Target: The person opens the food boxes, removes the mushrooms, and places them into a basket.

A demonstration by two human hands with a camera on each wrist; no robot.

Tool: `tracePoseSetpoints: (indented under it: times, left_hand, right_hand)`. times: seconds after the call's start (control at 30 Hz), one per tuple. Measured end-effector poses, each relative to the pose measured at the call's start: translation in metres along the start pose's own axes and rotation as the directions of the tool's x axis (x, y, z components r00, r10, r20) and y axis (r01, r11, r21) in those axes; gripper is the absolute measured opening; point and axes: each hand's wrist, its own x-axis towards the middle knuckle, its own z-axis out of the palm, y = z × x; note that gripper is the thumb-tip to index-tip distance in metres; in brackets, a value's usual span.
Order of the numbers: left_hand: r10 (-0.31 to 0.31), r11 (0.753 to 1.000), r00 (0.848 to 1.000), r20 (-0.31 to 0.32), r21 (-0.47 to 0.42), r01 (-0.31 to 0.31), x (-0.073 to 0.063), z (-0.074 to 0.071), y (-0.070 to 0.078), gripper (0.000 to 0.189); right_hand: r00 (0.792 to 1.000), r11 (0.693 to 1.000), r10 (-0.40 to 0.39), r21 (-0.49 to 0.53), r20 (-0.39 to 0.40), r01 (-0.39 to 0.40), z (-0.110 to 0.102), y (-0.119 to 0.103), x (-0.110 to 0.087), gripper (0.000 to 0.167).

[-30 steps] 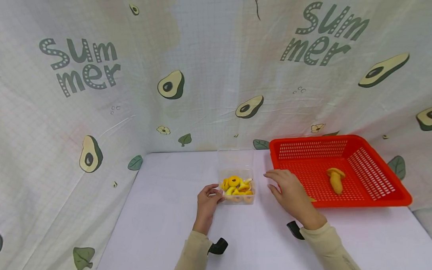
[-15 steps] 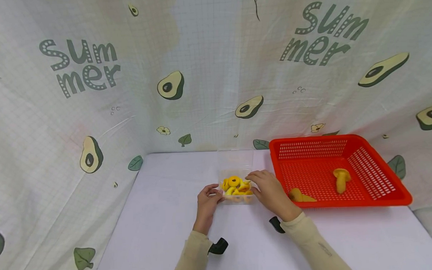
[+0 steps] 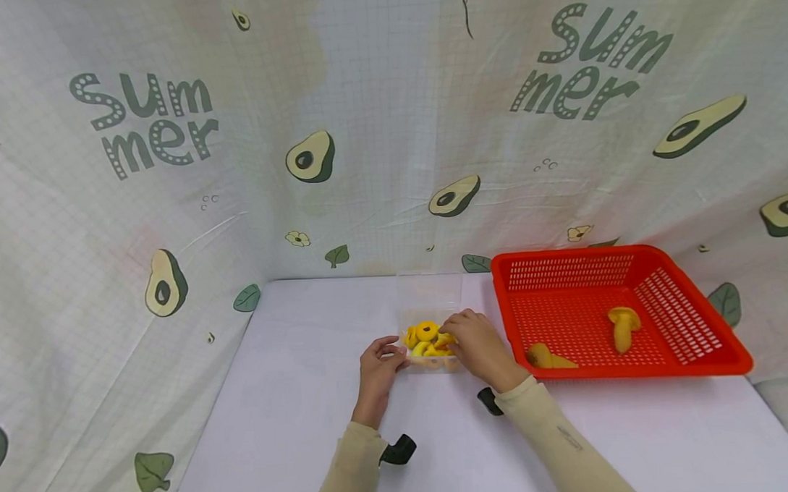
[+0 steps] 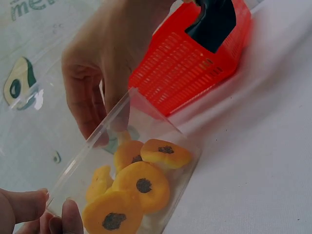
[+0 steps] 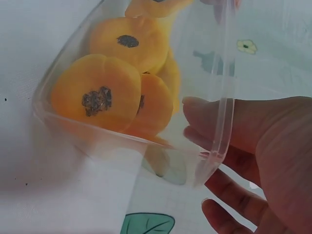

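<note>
A small clear plastic box (image 3: 431, 362), lid raised at the back, holds several yellow mushrooms with dark-centred caps (image 5: 97, 92). My left hand (image 3: 377, 377) grips the box's left wall, its fingertips (image 4: 73, 214) at the clear edge in the left wrist view. My right hand (image 3: 482, 348) reaches over the right side. Its thumb and a finger are at the rim beside the mushrooms, with other fingers outside the wall in the right wrist view. In the left wrist view a mushroom stem (image 4: 124, 136) is by its fingertips; no firm hold on it shows.
A red perforated basket (image 3: 665, 370) stands to the right on the white table (image 3: 308, 394). Inside lie one tan-yellow mushroom (image 3: 623, 328) and another (image 3: 546, 356) at the near left corner. A printed cloth (image 3: 364, 131) hangs behind.
My right hand has moved left from the basket's edge to the box, uncovering the mushroom in the near corner. The other basket mushroom shifted slightly right and turned. My left hand has stayed put.
</note>
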Motion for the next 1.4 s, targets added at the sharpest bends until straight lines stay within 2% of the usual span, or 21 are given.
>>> tracePoseSetpoints:
  times: [0.53,0.83,1.0,1.2,1.4]
  left_hand:
    - [-0.011,1.000,1.000,-0.001,0.003,0.011,-0.001,0.000,0.001,0.039]
    - [-0.012,1.000,1.000,-0.003,-0.003,0.012,0.000,0.000,0.000,0.039]
    - [-0.011,1.000,1.000,-0.009,0.005,0.011,0.000,0.000,0.000,0.039]
    - [-0.008,1.000,1.000,-0.008,0.005,0.008,-0.001,0.001,0.001,0.039]
    - [-0.003,1.000,1.000,-0.009,0.003,0.003,-0.001,0.001,0.001,0.039]
  right_hand:
    - [0.996,0.999,0.020,-0.043,0.085,-0.016,0.009,0.003,0.019,0.017]
    - [0.996,1.000,0.002,-0.028,0.089,0.000,0.010,0.004,0.022,0.012]
    - [0.998,1.000,-0.005,-0.024,0.061,0.006,0.008,0.005,0.018,0.014]
    - [0.998,0.999,-0.048,-0.013,-0.029,0.048,-0.001,0.004,0.011,0.013]
    - [0.993,0.998,-0.047,0.041,-0.112,0.052,-0.016,-0.002,0.001,0.014]
